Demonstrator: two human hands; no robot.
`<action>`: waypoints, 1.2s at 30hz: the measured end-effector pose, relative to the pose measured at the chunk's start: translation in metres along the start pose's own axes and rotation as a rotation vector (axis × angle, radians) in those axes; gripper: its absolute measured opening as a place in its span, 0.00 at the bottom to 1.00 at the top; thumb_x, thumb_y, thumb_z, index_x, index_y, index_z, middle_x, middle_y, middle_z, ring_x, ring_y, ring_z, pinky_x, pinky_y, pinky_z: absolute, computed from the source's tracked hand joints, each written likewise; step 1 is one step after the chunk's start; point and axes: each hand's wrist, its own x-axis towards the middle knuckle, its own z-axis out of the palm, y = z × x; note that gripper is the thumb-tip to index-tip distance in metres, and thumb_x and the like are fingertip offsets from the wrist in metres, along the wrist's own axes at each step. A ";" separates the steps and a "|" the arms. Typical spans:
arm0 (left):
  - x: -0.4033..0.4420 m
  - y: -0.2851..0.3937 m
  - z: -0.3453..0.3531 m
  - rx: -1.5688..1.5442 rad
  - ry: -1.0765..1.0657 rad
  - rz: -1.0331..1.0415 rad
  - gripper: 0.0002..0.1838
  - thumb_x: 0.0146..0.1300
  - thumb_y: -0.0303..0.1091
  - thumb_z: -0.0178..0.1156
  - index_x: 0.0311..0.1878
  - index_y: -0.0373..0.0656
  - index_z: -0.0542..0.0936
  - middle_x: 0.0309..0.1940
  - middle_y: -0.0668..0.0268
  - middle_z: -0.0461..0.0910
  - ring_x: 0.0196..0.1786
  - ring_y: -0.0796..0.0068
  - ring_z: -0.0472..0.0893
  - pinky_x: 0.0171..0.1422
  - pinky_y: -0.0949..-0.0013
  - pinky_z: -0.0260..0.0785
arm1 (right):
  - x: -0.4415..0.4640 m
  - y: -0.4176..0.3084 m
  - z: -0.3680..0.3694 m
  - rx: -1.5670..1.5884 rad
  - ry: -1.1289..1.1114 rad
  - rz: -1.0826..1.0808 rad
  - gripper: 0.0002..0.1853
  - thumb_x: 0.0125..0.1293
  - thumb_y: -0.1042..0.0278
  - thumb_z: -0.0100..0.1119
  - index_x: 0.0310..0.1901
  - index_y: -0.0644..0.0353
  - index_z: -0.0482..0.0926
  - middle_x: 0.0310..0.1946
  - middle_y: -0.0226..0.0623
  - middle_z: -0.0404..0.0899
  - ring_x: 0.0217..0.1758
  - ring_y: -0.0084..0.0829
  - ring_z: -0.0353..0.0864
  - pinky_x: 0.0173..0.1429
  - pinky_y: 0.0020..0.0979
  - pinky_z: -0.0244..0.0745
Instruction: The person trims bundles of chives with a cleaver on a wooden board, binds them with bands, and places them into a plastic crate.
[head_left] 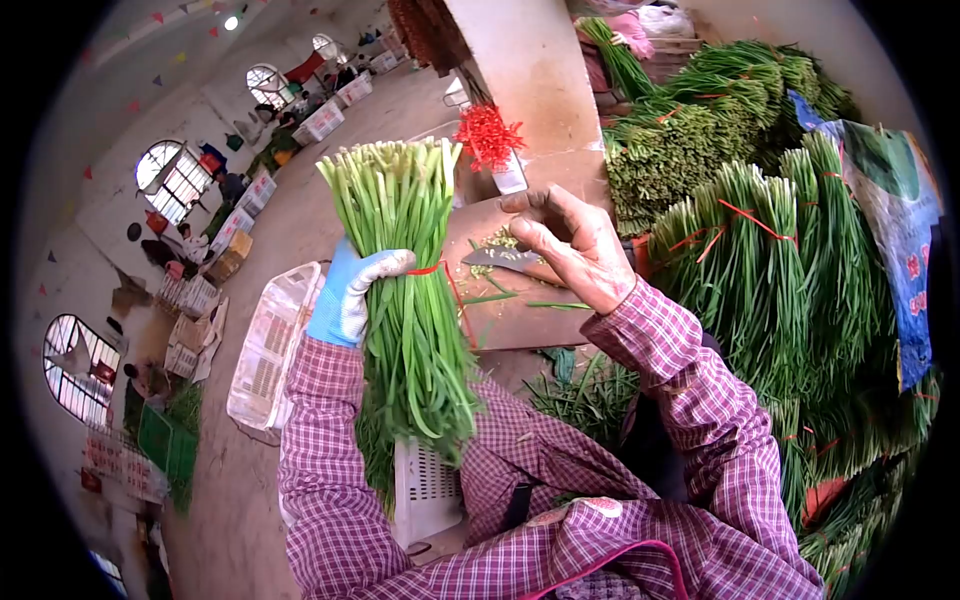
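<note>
My left hand (pixel 360 290), in a blue and white glove, is closed round a bunch of garlic chives (pixel 415 320). The pale cut ends point up and the green leaves hang down. A red tie (pixel 428 268) circles the bunch, its loose end dangling on the right. My bare right hand (pixel 575 245) is raised right of the bunch, thumb and forefinger curved with a gap between them and nothing visible there. Below it, a knife (pixel 500 258) lies on the brown work table (pixel 530 320) among chopped bits and stray leaves.
Red ties (pixel 488 138) hang in a cluster behind the table. Tied chive bundles (pixel 760 240) are heaped on the right beside a blue printed sack (pixel 905 290). A white plastic crate (pixel 270 350) stands at left, another basket (pixel 425 490) below the bunch. People work along the far wall.
</note>
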 end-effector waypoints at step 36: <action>0.083 -0.210 -0.030 1.389 -0.235 -0.144 0.70 0.31 0.58 0.80 0.75 0.38 0.50 0.63 0.46 0.67 0.65 0.47 0.70 0.67 0.51 0.63 | -0.018 0.216 -0.009 -1.095 -0.317 0.390 0.25 0.61 0.50 0.61 0.48 0.65 0.72 0.45 0.51 0.74 0.45 0.51 0.81 0.48 0.45 0.79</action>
